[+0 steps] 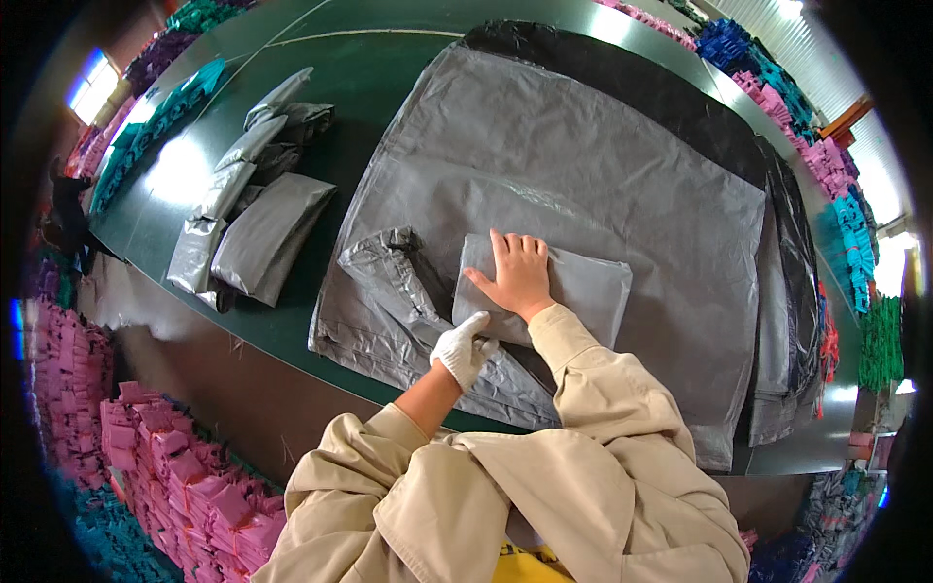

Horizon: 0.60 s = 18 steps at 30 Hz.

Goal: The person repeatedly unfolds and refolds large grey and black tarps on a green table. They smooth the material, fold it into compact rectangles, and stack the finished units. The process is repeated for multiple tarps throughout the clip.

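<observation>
My right hand [519,277] is bare and lies flat on a folded grey plastic sheet [590,280], its thumb spread from the fingers. My left hand [464,350] wears a white knit glove and is at the near left corner of that folded sheet. Its fingers are curled under, so whether they pinch the plastic is hidden. A crumpled, gathered grey plastic edge [393,280] runs past the left hand toward my body. Beneath everything spreads a large stack of flat grey plastic sheets [656,218].
Black plastic [627,87] shows along the stack's far and right sides. Folded grey bundles [270,237] lie to the left on the green table [364,80]. Pink bundles [189,481] are piled on the floor at lower left. Teal plastic [160,131] rests at the table's left edge.
</observation>
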Motion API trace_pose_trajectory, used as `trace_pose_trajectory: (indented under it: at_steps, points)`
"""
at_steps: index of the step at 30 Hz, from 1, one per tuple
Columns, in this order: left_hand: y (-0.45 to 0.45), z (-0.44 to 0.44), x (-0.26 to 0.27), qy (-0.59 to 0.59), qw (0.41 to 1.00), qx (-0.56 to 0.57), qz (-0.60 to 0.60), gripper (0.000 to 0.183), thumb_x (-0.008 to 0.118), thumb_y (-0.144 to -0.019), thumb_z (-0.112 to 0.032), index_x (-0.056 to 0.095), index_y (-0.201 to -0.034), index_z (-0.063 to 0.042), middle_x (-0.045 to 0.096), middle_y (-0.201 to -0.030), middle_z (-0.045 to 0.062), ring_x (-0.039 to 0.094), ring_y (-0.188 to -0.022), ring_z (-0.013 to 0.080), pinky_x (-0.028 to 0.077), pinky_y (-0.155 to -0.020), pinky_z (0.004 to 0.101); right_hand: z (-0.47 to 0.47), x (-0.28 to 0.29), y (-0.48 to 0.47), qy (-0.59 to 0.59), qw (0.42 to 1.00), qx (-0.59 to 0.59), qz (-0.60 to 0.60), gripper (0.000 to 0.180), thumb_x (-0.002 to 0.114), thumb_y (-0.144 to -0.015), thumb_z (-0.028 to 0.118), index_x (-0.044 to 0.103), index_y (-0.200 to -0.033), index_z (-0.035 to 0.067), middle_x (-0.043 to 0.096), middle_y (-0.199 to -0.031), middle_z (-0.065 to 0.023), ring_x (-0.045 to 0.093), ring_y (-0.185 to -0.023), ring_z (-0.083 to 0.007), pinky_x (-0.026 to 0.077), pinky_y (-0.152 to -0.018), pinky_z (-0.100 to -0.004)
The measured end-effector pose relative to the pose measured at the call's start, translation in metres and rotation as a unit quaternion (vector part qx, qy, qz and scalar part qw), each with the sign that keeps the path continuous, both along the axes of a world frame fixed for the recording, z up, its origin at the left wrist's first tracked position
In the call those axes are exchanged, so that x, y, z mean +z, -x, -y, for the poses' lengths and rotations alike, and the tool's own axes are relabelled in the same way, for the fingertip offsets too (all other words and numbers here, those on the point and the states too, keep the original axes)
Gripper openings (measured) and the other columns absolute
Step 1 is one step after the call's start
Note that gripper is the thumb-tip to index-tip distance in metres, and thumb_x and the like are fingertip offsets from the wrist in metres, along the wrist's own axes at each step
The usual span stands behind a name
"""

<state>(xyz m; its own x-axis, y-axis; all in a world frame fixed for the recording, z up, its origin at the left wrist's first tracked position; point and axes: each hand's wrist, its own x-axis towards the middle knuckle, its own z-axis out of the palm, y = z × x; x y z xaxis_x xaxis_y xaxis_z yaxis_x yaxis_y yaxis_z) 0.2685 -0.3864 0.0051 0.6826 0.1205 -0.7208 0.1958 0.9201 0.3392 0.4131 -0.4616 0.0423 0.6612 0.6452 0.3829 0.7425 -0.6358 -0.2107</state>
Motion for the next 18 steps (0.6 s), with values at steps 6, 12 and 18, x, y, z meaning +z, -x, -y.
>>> trace_pose_trajectory:
  at_steps: [6,12,18]
  points:
    - [0.005,-0.015,-0.020,-0.052,0.992,-0.094,0.062,0.017,0.072,-0.090,-0.008,0.067,-0.105,-0.001,0.069,-0.096,0.007,0.068,-0.083,0.0178,0.059,-0.075,0.0352,-0.002,0.009,-0.018,0.155,0.969,0.053,-0.186,0.052,0.052,-0.096,0.054,0.067,-0.082,0.006,0.066,-0.080,-0.0111,0.063,-0.082,-0.0312,0.044,-0.080,-0.0460]
    - [0.004,-0.036,0.014,-0.327,0.897,-0.298,-0.016,0.050,0.069,-0.092,-0.041,0.066,-0.109,0.006,0.072,-0.100,0.015,0.071,-0.091,0.0211,0.056,-0.078,0.0374,-0.012,-0.014,-0.019,0.020,0.997,0.033,0.061,0.040,0.058,-0.095,0.045,0.067,-0.080,0.008,0.065,-0.084,-0.0107,0.062,-0.086,-0.0311,0.046,-0.077,-0.0491]
    - [0.004,-0.051,0.058,-0.783,0.547,-0.297,-0.012,0.067,0.071,-0.084,-0.054,0.057,-0.125,-0.002,0.066,-0.109,0.021,0.064,-0.102,0.0372,0.049,-0.093,0.0452,-0.011,-0.030,-0.033,0.086,0.996,-0.021,0.014,0.047,0.058,-0.091,0.052,0.069,-0.092,0.007,0.064,-0.094,-0.0165,0.062,-0.089,-0.0351,0.048,-0.077,-0.0485]
